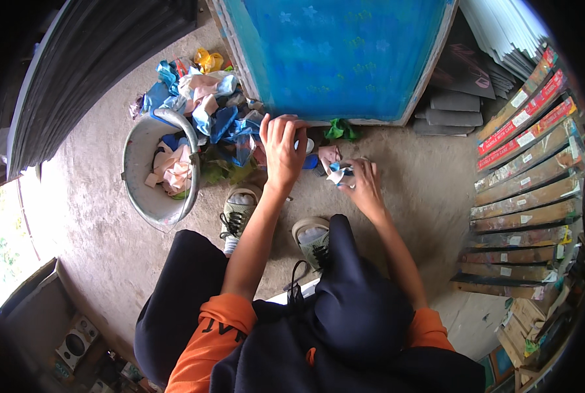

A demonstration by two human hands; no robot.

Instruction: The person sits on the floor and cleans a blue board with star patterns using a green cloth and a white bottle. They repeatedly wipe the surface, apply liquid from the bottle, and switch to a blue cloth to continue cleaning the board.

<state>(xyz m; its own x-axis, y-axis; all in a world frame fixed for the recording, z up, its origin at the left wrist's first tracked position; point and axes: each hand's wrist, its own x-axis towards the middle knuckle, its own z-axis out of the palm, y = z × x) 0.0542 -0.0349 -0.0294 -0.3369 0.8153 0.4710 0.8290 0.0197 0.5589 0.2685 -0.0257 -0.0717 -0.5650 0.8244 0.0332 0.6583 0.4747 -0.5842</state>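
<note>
My left hand (282, 149) is over the scrap heap, close to the lower edge of a blue-painted framed screen (345, 59). Its fingers are loosely bent, with a gap to the thumb and nothing visible in its grip. To the right, my right hand (366, 188) pinches a crumpled white and blue scrap (337, 172), cloth or paper, low over the floor. A pinkish scrap (329, 156) lies just beyond it, and a green crumpled scrap (340, 130) rests by the screen's edge. The heap of crumpled scraps (204, 92) spreads left of my left hand.
A grey bucket (135, 154) with pale crumpled scraps inside stands at the left. Dark stacked sheets (89, 72) lean at the far left. At the right stand a row of wooden frames (525, 200) and grey slabs (455, 108). My sandalled feet (238, 213) are below the heap.
</note>
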